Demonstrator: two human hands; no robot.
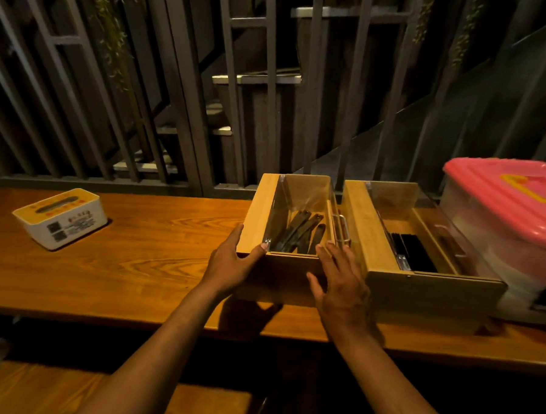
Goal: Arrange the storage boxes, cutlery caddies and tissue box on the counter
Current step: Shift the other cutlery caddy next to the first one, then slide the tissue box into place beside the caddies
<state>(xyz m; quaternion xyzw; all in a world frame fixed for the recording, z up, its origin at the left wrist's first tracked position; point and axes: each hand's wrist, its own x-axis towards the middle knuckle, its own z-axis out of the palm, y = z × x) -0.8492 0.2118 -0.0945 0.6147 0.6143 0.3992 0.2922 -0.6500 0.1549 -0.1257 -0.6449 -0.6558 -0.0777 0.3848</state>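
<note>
Two wooden cutlery caddies stand side by side on the wooden counter. The left caddy holds dark cutlery. My left hand grips its near left corner, thumb on the rim. My right hand lies flat against its near right front, fingers spread. The right caddy holds black items and touches a clear storage box with a pink lid at the far right. A white and yellow tissue box sits apart at the left.
A dark metal railing runs along the counter's far edge, with stairs behind it. A wooden bench seat lies below the counter's near edge. Bare counter stretches between the tissue box and the left caddy.
</note>
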